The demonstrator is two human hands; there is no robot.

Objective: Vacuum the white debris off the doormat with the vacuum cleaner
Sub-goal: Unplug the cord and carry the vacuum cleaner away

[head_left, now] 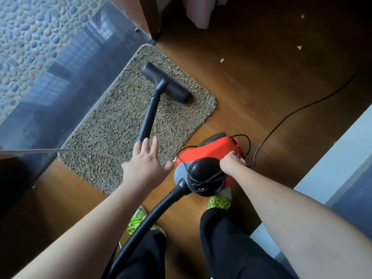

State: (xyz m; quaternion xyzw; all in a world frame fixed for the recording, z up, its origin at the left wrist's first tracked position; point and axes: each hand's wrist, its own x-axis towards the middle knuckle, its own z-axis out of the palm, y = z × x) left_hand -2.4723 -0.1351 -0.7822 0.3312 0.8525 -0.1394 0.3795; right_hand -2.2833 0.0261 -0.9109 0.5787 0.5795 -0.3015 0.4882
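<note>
**Entry: doormat vacuuming, both hands at the machine**

Left hand (146, 158): fingers straight and spread, laid against the upper end of the black plastic vacuum wand (149, 115); no curled grip was visible.

Right hand (233, 160): fingers curled down onto the top of the red and grey canister vacuum cleaner (209, 158), at its rear edge; whether it gripped a handle or pressed a switch could not be told.

Black floor nozzle (167, 82): flat on the beige shaggy doormat (112, 125), near its far end.

Black ribbed hose (149, 216): ran from the canister back between the person's legs.

Black power cord (302, 108): trailed across the brown wooden floor (251, 81).

White debris (222, 60): three scraps on the floor, well apart from the mat; one small scrap seemed to sit at the mat's edge beside the canister.

Progress, as judged: the pile showed no clear white scraps, so the mat looked mostly done, with only the edge scrap left.
</note>
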